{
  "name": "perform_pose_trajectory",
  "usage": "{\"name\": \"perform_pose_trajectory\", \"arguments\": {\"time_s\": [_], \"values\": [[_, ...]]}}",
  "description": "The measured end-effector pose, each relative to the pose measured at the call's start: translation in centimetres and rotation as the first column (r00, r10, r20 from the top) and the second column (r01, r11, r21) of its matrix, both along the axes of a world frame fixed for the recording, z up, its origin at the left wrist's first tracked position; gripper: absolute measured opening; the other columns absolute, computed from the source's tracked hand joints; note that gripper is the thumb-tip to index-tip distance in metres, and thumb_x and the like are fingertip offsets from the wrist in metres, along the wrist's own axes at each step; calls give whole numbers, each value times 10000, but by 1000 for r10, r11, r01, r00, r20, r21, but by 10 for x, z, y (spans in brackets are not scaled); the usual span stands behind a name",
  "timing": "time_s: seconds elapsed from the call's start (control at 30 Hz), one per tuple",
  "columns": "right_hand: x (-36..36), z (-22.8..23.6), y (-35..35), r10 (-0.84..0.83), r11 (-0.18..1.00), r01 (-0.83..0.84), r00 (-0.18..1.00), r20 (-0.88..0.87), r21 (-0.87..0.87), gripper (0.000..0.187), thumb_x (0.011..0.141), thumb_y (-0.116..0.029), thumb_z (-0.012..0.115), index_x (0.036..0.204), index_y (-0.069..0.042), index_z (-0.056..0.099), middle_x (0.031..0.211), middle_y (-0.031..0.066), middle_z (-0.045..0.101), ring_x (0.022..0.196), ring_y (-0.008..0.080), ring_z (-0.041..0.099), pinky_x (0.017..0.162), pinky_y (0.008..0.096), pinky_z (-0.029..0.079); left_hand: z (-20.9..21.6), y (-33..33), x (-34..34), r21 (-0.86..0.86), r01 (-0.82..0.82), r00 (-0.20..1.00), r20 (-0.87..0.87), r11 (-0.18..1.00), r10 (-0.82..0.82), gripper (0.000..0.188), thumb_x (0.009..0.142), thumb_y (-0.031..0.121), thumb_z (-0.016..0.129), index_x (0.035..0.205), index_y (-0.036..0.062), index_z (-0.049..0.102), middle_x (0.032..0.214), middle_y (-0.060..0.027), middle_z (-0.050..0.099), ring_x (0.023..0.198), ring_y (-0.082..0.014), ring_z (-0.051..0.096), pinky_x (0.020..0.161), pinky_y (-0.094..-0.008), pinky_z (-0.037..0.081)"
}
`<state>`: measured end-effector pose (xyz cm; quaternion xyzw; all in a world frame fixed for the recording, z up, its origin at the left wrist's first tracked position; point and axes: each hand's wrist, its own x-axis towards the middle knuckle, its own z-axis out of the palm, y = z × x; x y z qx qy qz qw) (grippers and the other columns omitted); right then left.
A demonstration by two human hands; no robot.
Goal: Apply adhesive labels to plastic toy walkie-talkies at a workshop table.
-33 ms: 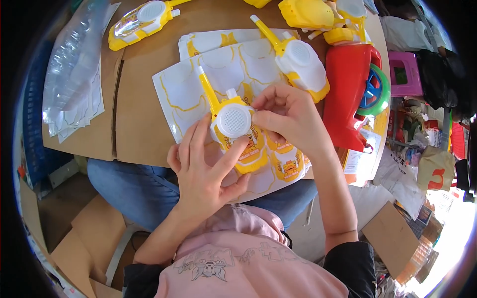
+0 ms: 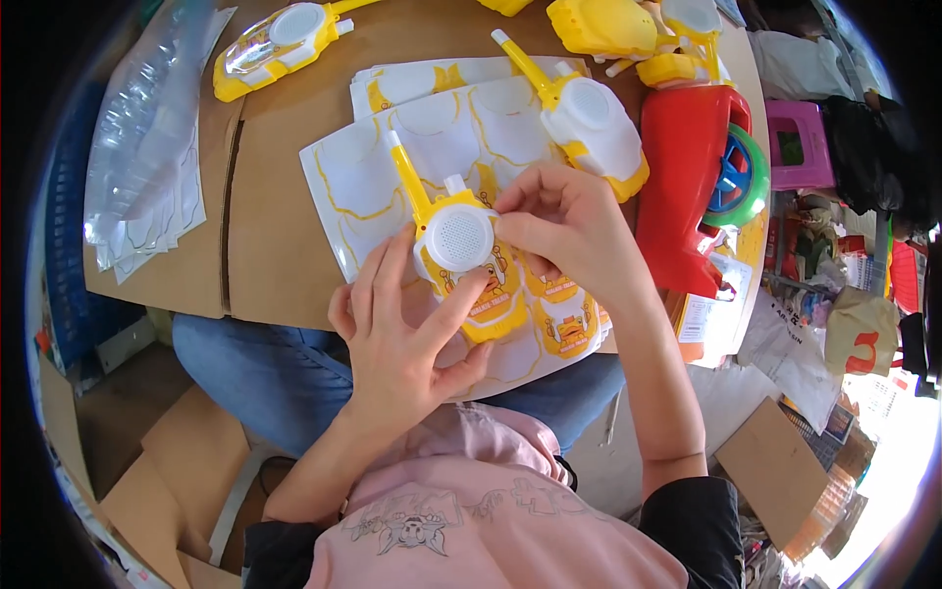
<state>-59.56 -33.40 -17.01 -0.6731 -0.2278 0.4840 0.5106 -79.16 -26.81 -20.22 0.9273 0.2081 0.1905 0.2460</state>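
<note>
A yellow and white toy walkie-talkie (image 2: 459,238) with a round speaker grille and a stubby antenna lies over sticker sheets in front of me. An orange cartoon sticker (image 2: 498,294) covers the lower part of its face. My left hand (image 2: 400,329) grips the toy's left side, its index fingertip resting on the face below the grille. At the toy's upper right edge, my right hand (image 2: 569,231) has thumb and index finger pinched together; what lies between these fingertips is hidden. Beneath the toy, the white sticker sheet (image 2: 368,162) shows several yellow-edged cut-outs and some remaining cartoon stickers.
Another toy walkie-talkie (image 2: 592,113) lies just beyond my right hand, and one more (image 2: 285,44) at the far left. A red plastic toy part (image 2: 682,187) with a green wheel (image 2: 748,182) stands on the right. Clear plastic packaging (image 2: 142,147) covers papers on the left.
</note>
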Motion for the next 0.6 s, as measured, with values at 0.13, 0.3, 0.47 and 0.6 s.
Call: {"name": "perform_pose_trajectory", "arguments": {"time_s": [0.13, 0.3, 0.47, 0.6], "values": [[1, -2, 6, 20, 1000, -21, 997, 80, 16, 125, 796, -69, 665, 795, 31, 590, 620, 30, 591, 477, 50, 523, 428, 185, 400, 0, 1, -1, 27, -6, 1000, 22, 1000, 5, 567, 637, 320, 745, 1186, 276, 607, 1369, -206, 397, 1228, -319, 404, 929, -455, 259], [-8, -13, -3, -47, 988, 22, 985, 166, 153, 138, 822, -82, 669, 797, 37, 603, 593, 27, 592, 467, 57, 534, 421, 194, 392, 4, 0, -1, 69, 2, 1000, 17, 998, -3, 586, 630, 330, 753, 1194, 279, 602, 1363, -195, 406, 1220, -307, 410, 945, -458, 251], [-42, -14, -33, -151, 986, 84, 816, 558, 144, 237, 793, -20, 693, 1023, 2, 642, 807, 44, 619, 521, 49, 477, 468, 214, 392, -2, 1, -2, 110, 7, 999, 37, 994, -11, 590, 643, 354, 752, 1207, 280, 595, 1364, -176, 411, 1223, -296, 406, 957, -463, 243], [-54, -11, -52, -156, 984, 95, 871, 467, 153, 390, 776, 14, 694, 1154, -26, 608, 953, 53, 605, 584, 44, 479, 516, 192, 408, 0, 2, -3, 166, -2, 999, 49, 986, -7, 588, 664, 391, 741, 1222, 287, 589, 1365, -162, 416, 1223, -289, 407, 968, -472, 236]]}}
